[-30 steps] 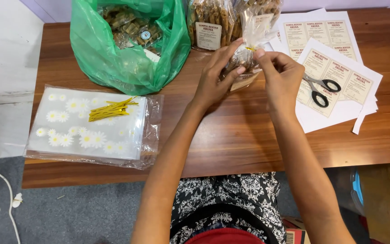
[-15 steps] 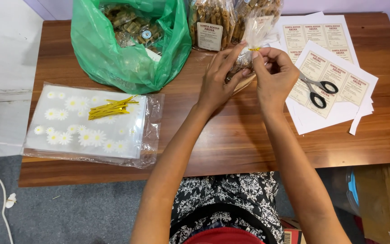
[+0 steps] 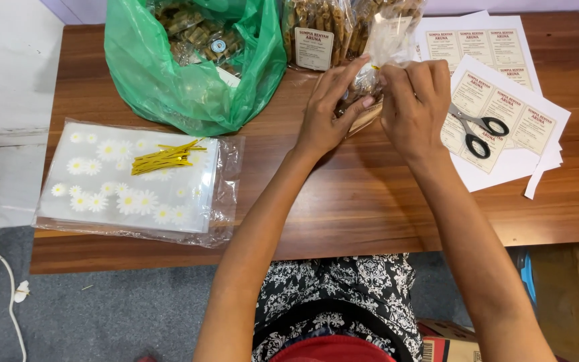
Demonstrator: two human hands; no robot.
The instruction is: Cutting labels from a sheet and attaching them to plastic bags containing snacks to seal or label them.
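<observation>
Both hands sit about where they were half a second ago, left hand (image 3: pixel 326 110) fingers now spread a bit higher over the clear snack bag (image 3: pixel 383 50), right hand (image 3: pixel 415 100) still pinching at its neck. Snack bag stands at the far centre of the worktop (image 3: pixel 370 201), top gathered, a bit of yellow twist tie (image 3: pixel 374 67) showing between the fingertips. Left hand closed round the bag's lower part, right hand narrow, pinched on the neck. Behind it, packed snack bags (image 3: pixel 316 33) with a cream rectangular label. Far left, green plastic bag (image 3: pixel 189 74), open, more wrapped snacks inside. Near left, flat stack of clear daisy-print bags (image 3: pixel 122 188), bundle of yellow twist ties (image 3: pixel 163 157) lying on top. Right side, white label sheets (image 3: pixel 504 100) with beige rectangular stickers, black-handled scissors (image 3: pixel 476 131) resting on them. Worktop is brown wood; grey floor below, cardboard box (image 3: pixel 450 338) near the person's lap. Both forearms reach forward, wrists bent inward.
</observation>
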